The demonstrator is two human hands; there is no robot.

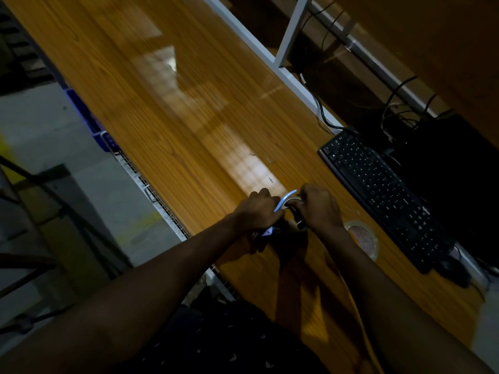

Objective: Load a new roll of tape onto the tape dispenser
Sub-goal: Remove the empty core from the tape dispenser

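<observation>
Both my hands meet over the wooden table [189, 125] and grip a tape dispenser [286, 205], a dark body with a blue-white curved frame showing between my fingers. My left hand [259, 211] is closed on its left side and handle. My right hand [318, 209] is closed on its right side; what sits under those fingers is hidden. A roll of clear tape [363, 238] lies flat on the table just right of my right wrist, apart from the dispenser. The picture is dim and blurred.
A black keyboard [383, 195] lies to the right of the hands, with a dark mouse [449, 265] at its near end. Cables [321, 109] run along the white frame [291, 31] behind the table. A wire mesh shelf edge [151, 190] runs along the table's left side.
</observation>
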